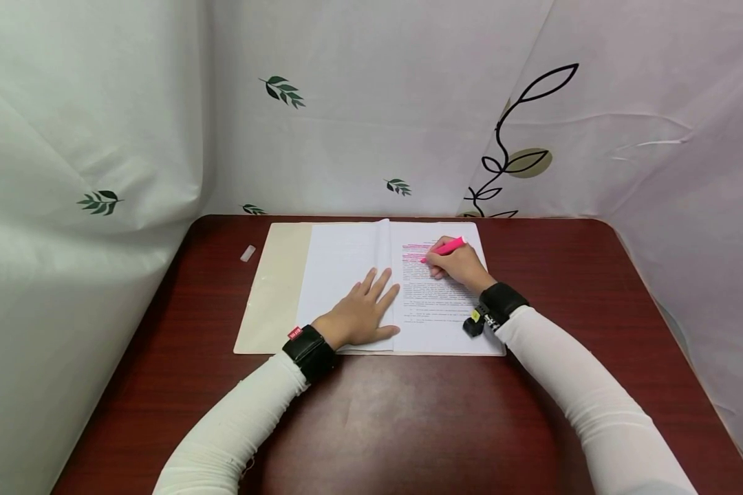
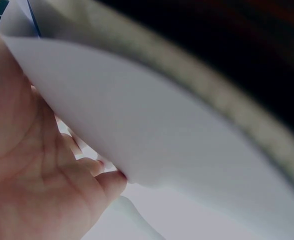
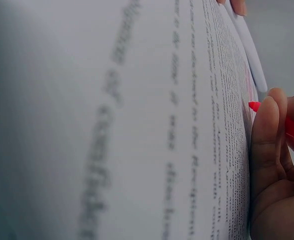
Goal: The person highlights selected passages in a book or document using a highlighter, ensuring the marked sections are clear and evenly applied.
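A pink highlighter [image 1: 450, 246] is pinched in my right hand [image 1: 461, 265], its tip down at the printed page [image 1: 433, 302]. Pink marks cover several lines near the top of that page. In the right wrist view the highlighter's tip [image 3: 254, 106] pokes out past the thumb, close to the text. My left hand [image 1: 362, 313] lies with spread fingers across the left page [image 1: 340, 254], near the fold of the open document. The left wrist view shows its palm [image 2: 42, 165] beside the curved white paper [image 2: 137, 115].
Under the pages lies an open cream folder [image 1: 266, 295] on the dark red table [image 1: 421, 426]. A small whitish eraser-like block [image 1: 248, 253] rests left of the folder. Patterned white cloth [image 1: 359, 103] hangs behind and along the table's sides.
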### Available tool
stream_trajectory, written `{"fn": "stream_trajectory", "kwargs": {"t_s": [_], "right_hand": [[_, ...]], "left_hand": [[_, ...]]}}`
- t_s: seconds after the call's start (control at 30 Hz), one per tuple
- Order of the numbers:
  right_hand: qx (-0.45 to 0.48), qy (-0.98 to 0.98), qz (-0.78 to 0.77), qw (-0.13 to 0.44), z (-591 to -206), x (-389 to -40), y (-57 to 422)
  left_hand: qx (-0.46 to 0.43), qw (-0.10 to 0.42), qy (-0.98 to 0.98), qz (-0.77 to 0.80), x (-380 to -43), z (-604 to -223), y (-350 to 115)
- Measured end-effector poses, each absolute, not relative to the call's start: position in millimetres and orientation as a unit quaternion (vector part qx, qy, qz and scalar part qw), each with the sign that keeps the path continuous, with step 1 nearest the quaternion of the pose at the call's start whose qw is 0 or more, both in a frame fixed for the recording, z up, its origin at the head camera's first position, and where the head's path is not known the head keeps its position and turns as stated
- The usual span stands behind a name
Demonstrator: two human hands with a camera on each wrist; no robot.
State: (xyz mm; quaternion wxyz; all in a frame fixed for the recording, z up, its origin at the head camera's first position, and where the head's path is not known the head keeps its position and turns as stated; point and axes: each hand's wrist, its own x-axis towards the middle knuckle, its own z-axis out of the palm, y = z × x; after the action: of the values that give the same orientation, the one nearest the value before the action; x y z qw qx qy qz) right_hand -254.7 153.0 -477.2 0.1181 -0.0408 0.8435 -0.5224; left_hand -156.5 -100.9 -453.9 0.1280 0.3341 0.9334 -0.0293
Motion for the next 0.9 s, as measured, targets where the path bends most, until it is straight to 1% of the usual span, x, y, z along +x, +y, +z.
{"fn": "stream_trajectory", "kwargs": {"t_s": [0.4, 0.9], "right_hand": [[-0.021, 0.845, -0.518, 0.127, -476, -255, 157], [-0.017, 0.842, -0.526, 0.121, -476, -255, 163]], "left_hand": [[0.331, 0.132, 0.934, -0.038, -156, -456, -100], [0.328, 0.135, 0.934, -0.037, -157, -454, -100]]}}
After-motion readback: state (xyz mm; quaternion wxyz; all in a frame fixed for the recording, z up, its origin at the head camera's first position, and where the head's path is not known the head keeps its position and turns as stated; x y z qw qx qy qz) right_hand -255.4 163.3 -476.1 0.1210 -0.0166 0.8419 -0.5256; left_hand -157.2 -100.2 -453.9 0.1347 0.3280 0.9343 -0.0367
